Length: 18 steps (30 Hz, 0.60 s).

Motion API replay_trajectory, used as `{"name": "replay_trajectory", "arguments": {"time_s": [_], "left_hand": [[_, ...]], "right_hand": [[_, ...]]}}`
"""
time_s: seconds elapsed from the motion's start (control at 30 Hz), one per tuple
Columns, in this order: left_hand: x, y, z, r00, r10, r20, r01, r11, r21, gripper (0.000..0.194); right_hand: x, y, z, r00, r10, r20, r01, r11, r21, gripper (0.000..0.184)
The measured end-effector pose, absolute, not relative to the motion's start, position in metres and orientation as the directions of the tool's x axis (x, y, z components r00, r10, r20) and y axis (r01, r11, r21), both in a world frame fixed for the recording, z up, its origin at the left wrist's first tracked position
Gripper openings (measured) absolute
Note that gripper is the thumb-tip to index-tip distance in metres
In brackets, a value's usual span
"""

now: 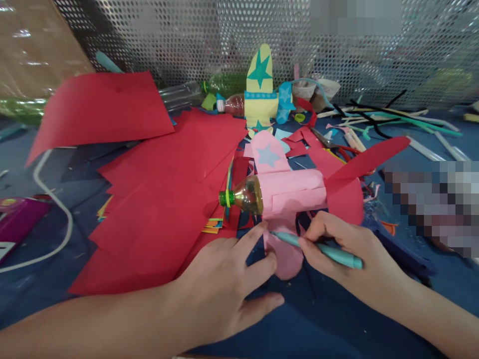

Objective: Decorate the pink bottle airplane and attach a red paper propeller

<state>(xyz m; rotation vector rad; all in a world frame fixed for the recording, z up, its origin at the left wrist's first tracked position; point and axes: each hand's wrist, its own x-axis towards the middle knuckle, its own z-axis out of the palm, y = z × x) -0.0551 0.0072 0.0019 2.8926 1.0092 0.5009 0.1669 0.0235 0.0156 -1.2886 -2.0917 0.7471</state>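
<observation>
In front of me lies a plastic bottle (247, 194) with a green cap, wrapped in pink paper (295, 187) like an airplane body. A pink wing (268, 151) with a grey-blue star points away from me, and red paper tail pieces (344, 197) stand at the right end. My right hand (342, 244) grips a teal marker (339, 255), its tip at the near pink wing (286, 257). My left hand (232, 279) has its fingers spread, with fingertips resting on that wing's left edge.
Red paper sheets (160, 214) cover the left side. Behind stands a yellow bottle airplane (260, 75) with teal stars. Scissors (325, 139), paper scraps and pipe cleaners (396, 119) lie at the right. A perforated metal panel (187, 35) closes off the back.
</observation>
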Motion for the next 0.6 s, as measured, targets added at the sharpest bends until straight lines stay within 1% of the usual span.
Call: {"name": "replay_trajectory", "arguments": {"time_s": [0.2,0.33,0.4,0.53,0.6], "left_hand": [[-0.056,0.007,0.002,0.732,0.623,0.276,0.610,-0.779,0.143,0.038],[-0.055,0.007,0.003,0.724,0.633,0.274,0.615,-0.772,0.159,0.036],[-0.055,0.008,0.004,0.727,0.624,0.286,0.607,-0.779,0.159,0.035],[-0.055,0.008,0.004,0.734,0.612,0.294,0.597,-0.788,0.151,0.036],[-0.055,0.008,0.004,0.735,0.614,0.287,0.599,-0.787,0.149,0.036]], "right_hand": [[0.168,0.022,0.015,-0.375,0.911,0.173,0.591,0.379,-0.712,0.018],[0.174,0.020,0.017,-0.223,0.948,0.228,0.607,0.318,-0.728,0.018],[0.178,0.019,0.018,-0.192,0.949,0.251,0.631,0.315,-0.709,0.019],[0.181,0.020,0.015,-0.241,0.922,0.302,0.675,0.383,-0.630,0.017],[0.180,0.021,0.013,-0.263,0.910,0.322,0.673,0.412,-0.615,0.017]]}}
